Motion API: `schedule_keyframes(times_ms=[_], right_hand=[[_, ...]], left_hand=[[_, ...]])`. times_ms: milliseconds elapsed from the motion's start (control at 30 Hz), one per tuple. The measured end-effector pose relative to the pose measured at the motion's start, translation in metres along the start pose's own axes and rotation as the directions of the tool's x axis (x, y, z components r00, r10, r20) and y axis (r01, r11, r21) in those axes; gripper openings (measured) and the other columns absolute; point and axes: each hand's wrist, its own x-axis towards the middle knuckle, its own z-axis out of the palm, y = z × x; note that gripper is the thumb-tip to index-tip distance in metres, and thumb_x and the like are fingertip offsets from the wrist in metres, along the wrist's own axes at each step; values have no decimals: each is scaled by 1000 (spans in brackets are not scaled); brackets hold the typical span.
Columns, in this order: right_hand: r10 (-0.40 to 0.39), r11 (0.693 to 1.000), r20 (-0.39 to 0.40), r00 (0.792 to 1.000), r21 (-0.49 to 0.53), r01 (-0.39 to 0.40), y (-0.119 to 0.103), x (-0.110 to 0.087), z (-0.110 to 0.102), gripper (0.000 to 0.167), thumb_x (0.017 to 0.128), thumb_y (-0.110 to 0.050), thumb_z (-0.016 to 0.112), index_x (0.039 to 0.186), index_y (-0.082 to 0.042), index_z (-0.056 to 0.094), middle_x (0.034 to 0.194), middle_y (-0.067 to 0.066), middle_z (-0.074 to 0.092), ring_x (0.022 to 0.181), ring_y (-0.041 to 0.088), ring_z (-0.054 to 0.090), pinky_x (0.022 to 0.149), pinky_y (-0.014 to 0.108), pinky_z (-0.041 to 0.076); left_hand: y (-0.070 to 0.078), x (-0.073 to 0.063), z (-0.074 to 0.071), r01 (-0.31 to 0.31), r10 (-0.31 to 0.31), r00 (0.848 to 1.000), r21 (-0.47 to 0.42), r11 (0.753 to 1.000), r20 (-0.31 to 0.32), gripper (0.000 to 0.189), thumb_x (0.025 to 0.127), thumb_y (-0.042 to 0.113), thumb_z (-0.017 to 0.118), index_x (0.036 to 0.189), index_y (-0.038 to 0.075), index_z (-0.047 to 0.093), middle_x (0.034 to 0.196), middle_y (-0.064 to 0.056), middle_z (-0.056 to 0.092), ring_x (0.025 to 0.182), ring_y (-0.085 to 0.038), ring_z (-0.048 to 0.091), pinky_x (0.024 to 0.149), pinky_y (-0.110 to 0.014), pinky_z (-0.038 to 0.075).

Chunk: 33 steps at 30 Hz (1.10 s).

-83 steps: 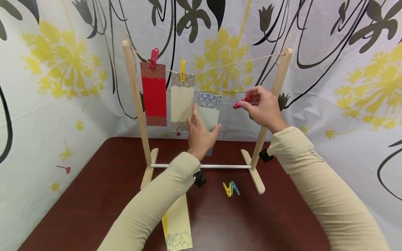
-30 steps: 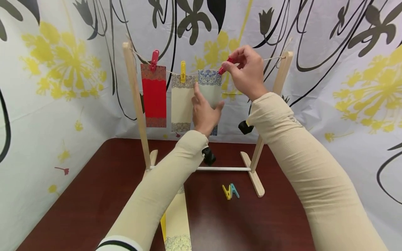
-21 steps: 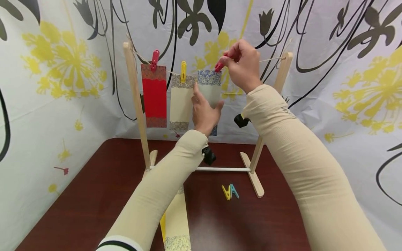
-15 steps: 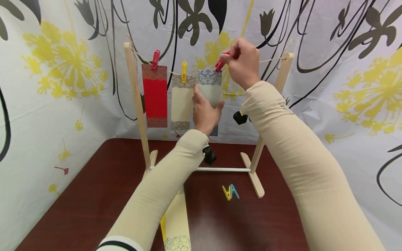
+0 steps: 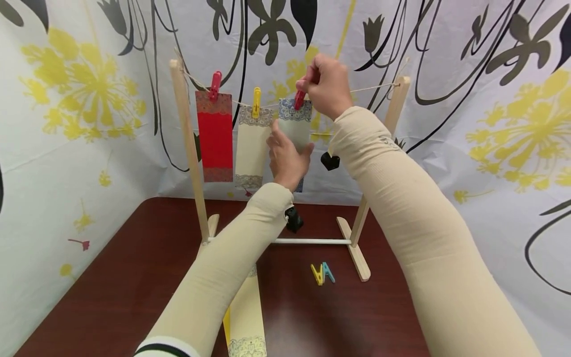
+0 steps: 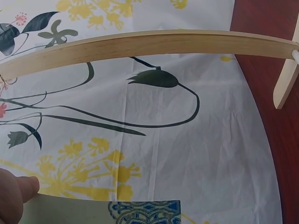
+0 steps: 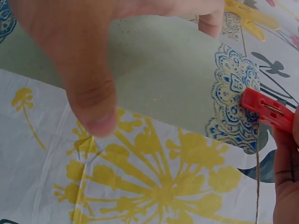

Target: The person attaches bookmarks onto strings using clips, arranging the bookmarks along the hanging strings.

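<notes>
My left hand [image 5: 287,161] holds a pale green paper strip [image 5: 295,131] with blue lace-patterned ends by its long edges, thumb on the right side and fingers on the left. The strip's top edge is up at the string. Pinched in my right hand [image 5: 328,87] is a red clothespin [image 5: 299,100], its tip over the strip's patterned top near the middle. In the right wrist view the clothespin [image 7: 264,109] straddles the strip's edge where the string runs. Beside it hang a red strip [image 5: 215,144] under a red clothespin [image 5: 216,85] and a cream strip [image 5: 251,148] under a yellow one [image 5: 256,102].
The string is tied between two wooden posts [image 5: 189,148] joined by a white rod [image 5: 312,241] low down. On the dark red table [image 5: 357,317] lie a yellow clothespin [image 5: 317,274], a blue clothespin [image 5: 328,272] and more paper strips [image 5: 247,312], partly under my left forearm.
My left hand has raised the pale green strip to the string. My right hand has brought the red clothespin up and left, from the strip's right side to near the middle of its top.
</notes>
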Motion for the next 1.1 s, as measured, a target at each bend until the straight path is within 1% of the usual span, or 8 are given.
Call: schedule_keyframes(times_ms=[100,267,400,500,600,767,900,1100], right_hand=[[11,998,51,999,-61,-8,-3,2,1,30,87,-14,74,72,-12,47,75,-2,57,69,6,53,62,20,37],[-10,995,98,995,-98,19,-8,3,2,33,85,-17,77,71,-12,47,73,-1,57,67,7,50,61,22,34],[-23,994,122,992,-99,36,-9,4,3,34,84,-18,77,71,-11,47,72,0,59,71,8,57,61,23,33],[-11,993,145,989,-113,27,-8,3,1,33,85,-18,77,72,-11,47,73,1,59,76,9,62,60,23,34],[-2,992,160,987,-121,22,-8,3,1,32,85,-17,76,73,-10,48,74,2,60,77,11,64,60,23,35],[4,995,182,983,-97,14,-8,-1,2,31,85,-18,76,74,-9,49,74,3,61,77,9,65,59,24,36],[20,997,194,981,-78,-4,-8,-3,3,30,85,-18,76,76,-8,49,76,3,61,76,8,63,60,24,38],[19,998,198,980,-61,-7,-6,-4,2,29,86,-19,75,77,-8,49,80,2,63,75,8,61,62,23,40]], left_hand=[[-2,0,0,8,-8,1000,-2,1000,3,95,84,37,74,151,17,10,131,-21,41,113,-37,51,82,-53,47],[-5,-1,0,13,-13,1000,15,1000,-10,96,85,35,74,151,17,8,134,-21,40,117,-39,48,84,-58,44],[-7,-2,1,12,-12,1000,21,1000,-25,95,86,35,74,152,18,8,137,-18,40,119,-39,46,84,-60,43],[-8,-3,4,10,-9,1000,19,1000,-27,95,86,36,73,153,17,8,139,-17,40,120,-40,45,84,-60,43],[-9,-4,7,4,-3,999,24,1000,-35,93,87,37,72,153,16,9,140,-16,39,121,-41,44,84,-60,43],[-12,-7,11,3,-1,998,23,1000,-66,93,87,37,72,152,15,10,140,-15,39,121,-40,44,84,-59,44],[-15,-7,12,-2,3,998,15,1000,-68,93,87,37,72,152,15,10,139,-15,40,120,-40,45,84,-58,44],[-18,-5,12,-31,31,997,9,999,-73,92,86,36,73,151,13,12,137,-15,42,117,-40,47,84,-57,44]])
